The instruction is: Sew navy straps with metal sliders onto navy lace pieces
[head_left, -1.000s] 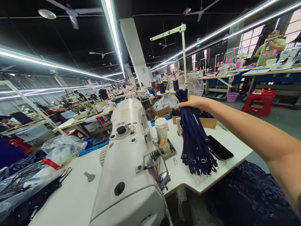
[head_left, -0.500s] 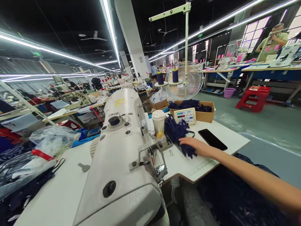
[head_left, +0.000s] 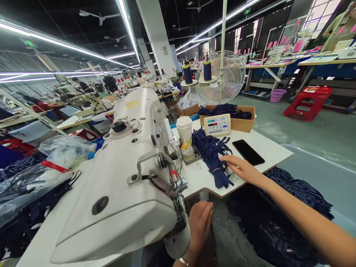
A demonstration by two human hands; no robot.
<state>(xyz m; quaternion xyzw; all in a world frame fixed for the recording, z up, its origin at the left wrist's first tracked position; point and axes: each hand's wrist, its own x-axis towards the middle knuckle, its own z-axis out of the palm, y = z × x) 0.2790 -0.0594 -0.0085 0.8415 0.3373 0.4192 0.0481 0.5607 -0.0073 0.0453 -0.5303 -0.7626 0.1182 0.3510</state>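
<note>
A bundle of navy fabric strips (head_left: 213, 152), tied near its lower end, lies on the white sewing table. At its right edge, my right hand (head_left: 241, 170) has its fingertips closed on a navy strip; the thumb side is partly hidden. My left hand (head_left: 200, 222) is below the table's front edge, next to the head of the sewing machine (head_left: 122, 193). Its fingers are pressed together and curled, and whatever they may hold is hidden. Navy fabric (head_left: 297, 196) is heaped under my right forearm.
Behind the bundle stand a lidded paper cup (head_left: 184, 128), a control panel (head_left: 217, 125) and a cardboard box (head_left: 241, 127) of navy pieces. A black phone (head_left: 248, 152) lies to the right. Two thread cones (head_left: 207, 71) and a large fan (head_left: 235, 79) stand farther back.
My left hand has come into view beside the machine. My right hand has drawn back from on top of the bundle to its right edge. The camera view has shifted.
</note>
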